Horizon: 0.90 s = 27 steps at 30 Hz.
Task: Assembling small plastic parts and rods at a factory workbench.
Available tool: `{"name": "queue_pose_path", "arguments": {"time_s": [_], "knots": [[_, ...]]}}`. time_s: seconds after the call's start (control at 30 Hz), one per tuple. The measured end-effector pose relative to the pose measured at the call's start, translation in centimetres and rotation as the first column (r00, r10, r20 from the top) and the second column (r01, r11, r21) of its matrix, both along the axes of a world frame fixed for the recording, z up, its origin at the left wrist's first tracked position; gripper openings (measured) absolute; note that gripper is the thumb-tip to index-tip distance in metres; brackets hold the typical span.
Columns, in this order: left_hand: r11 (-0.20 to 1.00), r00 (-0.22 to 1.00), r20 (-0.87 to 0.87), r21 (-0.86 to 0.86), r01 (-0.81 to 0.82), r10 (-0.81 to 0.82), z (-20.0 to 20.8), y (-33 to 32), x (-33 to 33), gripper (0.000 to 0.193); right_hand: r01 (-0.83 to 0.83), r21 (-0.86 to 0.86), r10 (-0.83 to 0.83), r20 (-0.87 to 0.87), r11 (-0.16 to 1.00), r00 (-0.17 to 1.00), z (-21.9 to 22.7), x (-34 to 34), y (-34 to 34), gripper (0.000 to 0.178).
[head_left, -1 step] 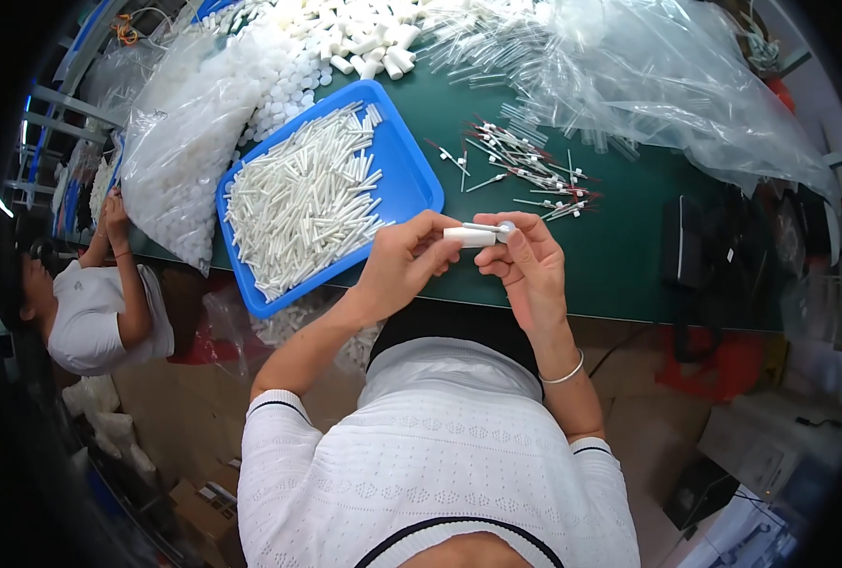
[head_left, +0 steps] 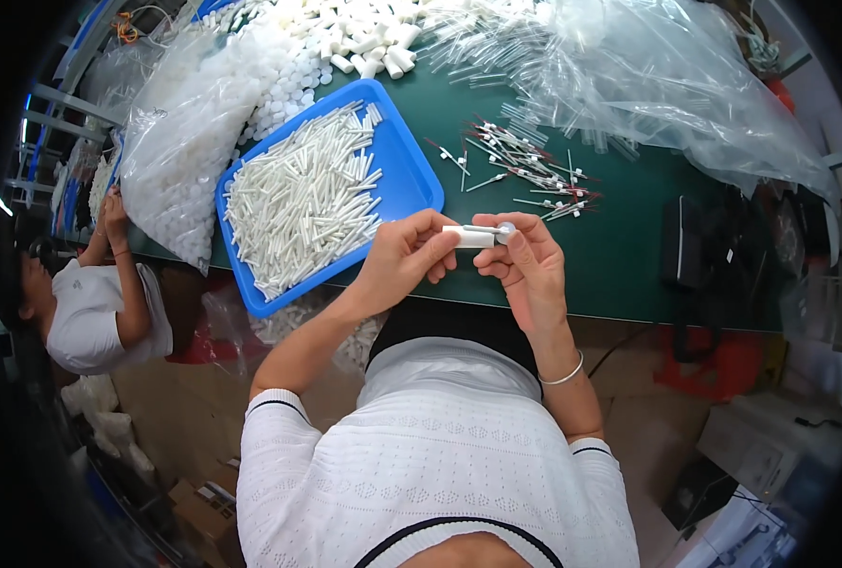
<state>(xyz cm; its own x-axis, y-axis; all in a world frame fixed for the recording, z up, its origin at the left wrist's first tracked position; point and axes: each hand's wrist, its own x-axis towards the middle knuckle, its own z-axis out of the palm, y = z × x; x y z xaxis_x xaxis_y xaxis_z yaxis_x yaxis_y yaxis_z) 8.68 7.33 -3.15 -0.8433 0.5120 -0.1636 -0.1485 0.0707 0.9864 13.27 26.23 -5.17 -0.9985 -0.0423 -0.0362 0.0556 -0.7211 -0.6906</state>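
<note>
Between thumb and fingers, my left hand [head_left: 407, 251] grips a short white cylinder [head_left: 476, 239] that points to the right. Facing it, my right hand [head_left: 533, 260] pinches a small round whitish cap [head_left: 505, 230] with a thin rod [head_left: 483, 228] reaching left from it. The rod lies along the upper side of the cylinder; whether it goes inside I cannot tell. Both hands are just over the near edge of the green table [head_left: 620, 270]. Left of them stands a blue tray [head_left: 412, 175] holding many thin white tubes [head_left: 298, 199].
Thin stems with white tags and red tips [head_left: 525, 161] lie beyond my right hand. Farther back are clear tubes [head_left: 473, 47], a large plastic bag [head_left: 648, 76], white cylinders [head_left: 374, 43] and a bag of white caps [head_left: 184, 161]. A co-worker [head_left: 108, 303] sits at left.
</note>
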Motion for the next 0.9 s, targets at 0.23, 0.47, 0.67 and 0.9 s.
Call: {"name": "queue_pose_path", "arguments": {"time_s": [0.23,0.47,0.67,0.9], "knots": [[0.946,0.673,-0.737,-0.258,-0.196,-0.061,-0.7,-0.1,0.6,0.026,-0.015,0.029,0.014,0.034,0.999,0.999,-0.4,-0.2,-0.2,0.024],[0.93,0.734,-0.667,-0.34,-0.143,-0.131,-0.2,-1.1,-0.3,0.028,-0.088,0.155,0.082,0.042,0.984,0.996,-0.5,-0.7,0.0,0.024],[0.969,0.897,-0.442,-0.218,-0.113,0.005,1.3,-0.5,0.4,0.023,0.03,0.306,-0.014,-0.055,0.952,0.998,-1.5,-0.8,-0.4,0.024],[0.977,0.962,-0.188,-0.118,0.176,-0.196,2.2,-0.1,-3.2,0.019,0.52,0.84,0.204,-0.542,0.154,0.815,1.5,-2.8,1.2,0.03]]}}
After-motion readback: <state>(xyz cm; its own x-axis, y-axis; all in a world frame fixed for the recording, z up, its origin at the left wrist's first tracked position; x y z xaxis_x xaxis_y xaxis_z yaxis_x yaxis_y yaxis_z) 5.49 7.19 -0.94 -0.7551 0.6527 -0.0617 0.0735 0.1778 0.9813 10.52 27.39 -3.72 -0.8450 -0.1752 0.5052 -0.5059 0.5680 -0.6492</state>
